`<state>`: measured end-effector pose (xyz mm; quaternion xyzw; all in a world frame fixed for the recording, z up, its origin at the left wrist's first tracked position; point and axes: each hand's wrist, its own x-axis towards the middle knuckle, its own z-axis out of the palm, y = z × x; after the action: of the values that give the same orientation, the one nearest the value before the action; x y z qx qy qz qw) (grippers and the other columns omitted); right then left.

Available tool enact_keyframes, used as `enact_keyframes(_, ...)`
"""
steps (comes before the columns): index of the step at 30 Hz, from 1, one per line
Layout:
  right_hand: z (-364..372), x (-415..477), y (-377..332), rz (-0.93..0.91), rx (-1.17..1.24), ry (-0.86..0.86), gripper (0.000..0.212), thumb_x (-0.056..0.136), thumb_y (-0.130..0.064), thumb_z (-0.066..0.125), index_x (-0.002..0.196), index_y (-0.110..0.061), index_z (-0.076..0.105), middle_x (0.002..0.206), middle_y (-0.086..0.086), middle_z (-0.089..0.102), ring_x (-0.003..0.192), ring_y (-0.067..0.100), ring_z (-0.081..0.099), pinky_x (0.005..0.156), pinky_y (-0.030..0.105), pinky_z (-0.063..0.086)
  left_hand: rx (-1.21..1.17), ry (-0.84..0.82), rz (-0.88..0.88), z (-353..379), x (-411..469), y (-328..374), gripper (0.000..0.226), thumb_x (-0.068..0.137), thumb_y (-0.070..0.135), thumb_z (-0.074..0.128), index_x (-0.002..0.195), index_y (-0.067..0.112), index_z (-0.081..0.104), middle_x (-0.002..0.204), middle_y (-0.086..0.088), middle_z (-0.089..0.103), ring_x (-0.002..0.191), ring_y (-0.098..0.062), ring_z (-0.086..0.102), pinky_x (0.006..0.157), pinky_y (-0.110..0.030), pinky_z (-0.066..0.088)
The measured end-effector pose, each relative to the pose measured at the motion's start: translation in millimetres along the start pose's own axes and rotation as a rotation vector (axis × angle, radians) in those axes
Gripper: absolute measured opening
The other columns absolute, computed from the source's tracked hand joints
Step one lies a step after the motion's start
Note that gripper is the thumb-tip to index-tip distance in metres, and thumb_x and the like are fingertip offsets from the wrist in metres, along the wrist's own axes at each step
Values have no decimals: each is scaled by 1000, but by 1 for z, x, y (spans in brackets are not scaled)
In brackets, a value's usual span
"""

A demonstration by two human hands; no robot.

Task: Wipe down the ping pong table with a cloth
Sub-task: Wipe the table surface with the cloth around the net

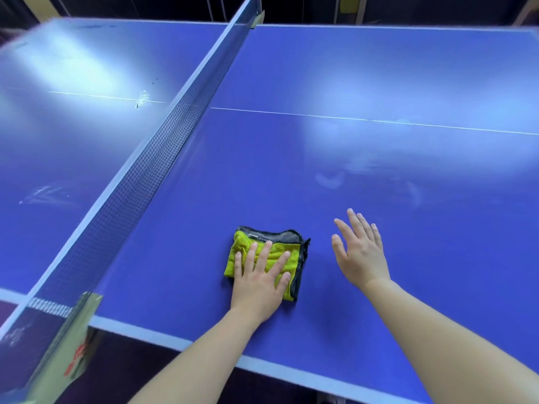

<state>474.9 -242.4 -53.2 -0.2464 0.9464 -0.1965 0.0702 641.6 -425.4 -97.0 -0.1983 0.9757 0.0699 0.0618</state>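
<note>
Cloth (243,243): folded pad, yellow-green pile with a grey backing and dark edging, nearly square, so no clear long axis. It lies flat on the table (291,170), on the half right of the net (163,147) and close to the near edge.

Your left hand (258,282) lies on top of it, fingers straight and spread, palm pressing down; no pinch.

Your right hand (361,255) is just beside the cloth on its right, fingers spread and holding nothing. Contact with the table: cannot tell.

Pale smudges (329,179) lie ahead and to the right of the cloth, short of the white line (350,119). Judgement: push the stroke forward-right with the left hand.
</note>
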Motion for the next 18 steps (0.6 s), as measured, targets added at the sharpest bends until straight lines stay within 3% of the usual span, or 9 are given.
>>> enact_keyframes(10,13,-104,-22,53,-83,-47,52,105,-46,28,155,-30,34,168,-3,10,155,14,1,125,38,-4,25,21,43,21,-119,-15,54,103,64,14,155,51,20,167,3,19,155,-30,11,118,-62,10)
enact_keyframes(18,0,-109,4,148,-103,-15,51,106,-45,30,153,-29,36,167,-3,14,155,16,3,125,40,-4,-8,28,105,25,-148,29,52,102,59,27,153,47,31,166,-2,25,153,-35,16,117,-65,14)
